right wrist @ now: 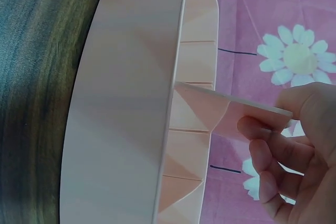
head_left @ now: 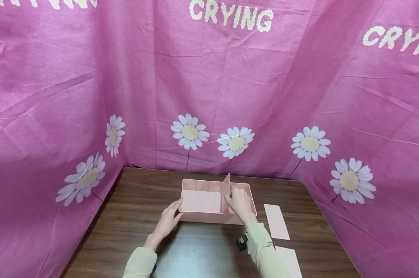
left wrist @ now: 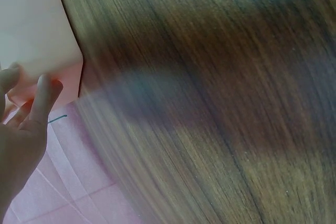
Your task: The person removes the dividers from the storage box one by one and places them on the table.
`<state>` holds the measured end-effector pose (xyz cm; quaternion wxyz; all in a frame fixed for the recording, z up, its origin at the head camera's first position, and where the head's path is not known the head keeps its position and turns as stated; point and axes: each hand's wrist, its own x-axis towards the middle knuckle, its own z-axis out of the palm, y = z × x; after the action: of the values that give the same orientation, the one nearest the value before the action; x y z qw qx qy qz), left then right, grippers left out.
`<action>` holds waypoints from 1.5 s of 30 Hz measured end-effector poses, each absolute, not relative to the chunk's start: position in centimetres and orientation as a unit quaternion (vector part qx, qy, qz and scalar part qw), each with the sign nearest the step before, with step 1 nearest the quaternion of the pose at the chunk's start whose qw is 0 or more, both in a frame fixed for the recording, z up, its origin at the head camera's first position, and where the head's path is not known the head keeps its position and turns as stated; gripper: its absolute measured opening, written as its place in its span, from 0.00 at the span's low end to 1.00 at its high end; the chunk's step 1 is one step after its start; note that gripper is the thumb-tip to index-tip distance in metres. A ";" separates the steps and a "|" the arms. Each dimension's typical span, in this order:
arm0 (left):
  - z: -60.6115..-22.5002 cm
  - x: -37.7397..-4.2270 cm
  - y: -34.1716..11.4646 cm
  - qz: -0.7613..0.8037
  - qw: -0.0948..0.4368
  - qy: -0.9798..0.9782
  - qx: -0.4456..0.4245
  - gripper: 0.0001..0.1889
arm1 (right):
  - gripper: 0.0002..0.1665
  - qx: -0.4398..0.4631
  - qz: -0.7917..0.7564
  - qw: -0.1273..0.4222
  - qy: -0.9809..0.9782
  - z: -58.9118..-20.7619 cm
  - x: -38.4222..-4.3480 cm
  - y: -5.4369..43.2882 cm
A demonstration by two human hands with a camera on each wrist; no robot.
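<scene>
A pale pink storage box stands on the table, its long side facing me. My left hand holds its left front corner, the thumb on the front wall; in the left wrist view those fingers press against the end wall. With my right hand I pinch a flat pink divider between thumb and fingers. It stands upright across the box, right of the middle, its top sticking up above the rim. The right wrist view shows the divider between the grooved walls.
Two more flat pink panels lie right of the box: one panel beside it, another panel nearer me, partly behind my right sleeve. Brown wood grain covers the table. Pink curtains with daisies close off the back and sides.
</scene>
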<state>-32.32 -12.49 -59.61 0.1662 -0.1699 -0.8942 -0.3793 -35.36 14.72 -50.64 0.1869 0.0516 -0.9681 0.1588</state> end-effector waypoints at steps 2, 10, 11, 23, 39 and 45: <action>-59.6 -32.3 -12.5 -0.381 0.164 -0.894 -0.171 0.27 | 0.06 0.051 0.161 0.191 -0.967 -50.5 -35.3 14.8; -59.6 -32.2 -12.4 -0.380 0.166 -0.894 -0.170 0.26 | 0.03 0.044 0.189 0.208 -0.959 -49.6 -34.4 15.3; -59.6 -32.2 -12.4 -0.379 0.168 -0.894 -0.169 0.26 | 0.03 0.040 0.193 0.211 -0.957 -49.6 -34.2 15.4; -59.9 -32.3 -12.4 -0.393 0.168 -0.889 -0.166 0.27 | 0.19 0.011 0.209 0.242 -0.947 -50.2 -29.3 17.3; -59.5 -32.4 -13.0 -0.377 0.167 -0.892 -0.187 0.27 | 0.22 -0.067 0.225 0.213 -0.949 -51.6 -21.0 19.9; -59.5 -32.4 -12.7 -0.378 0.164 -0.891 -0.189 0.28 | 0.20 -0.060 0.219 0.256 -0.940 -52.2 -18.2 20.3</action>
<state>-32.38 -12.72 -59.46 0.1645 -0.1888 -0.8914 -0.3777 -18.23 20.27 -52.20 0.2561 -0.0595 -0.9396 0.2191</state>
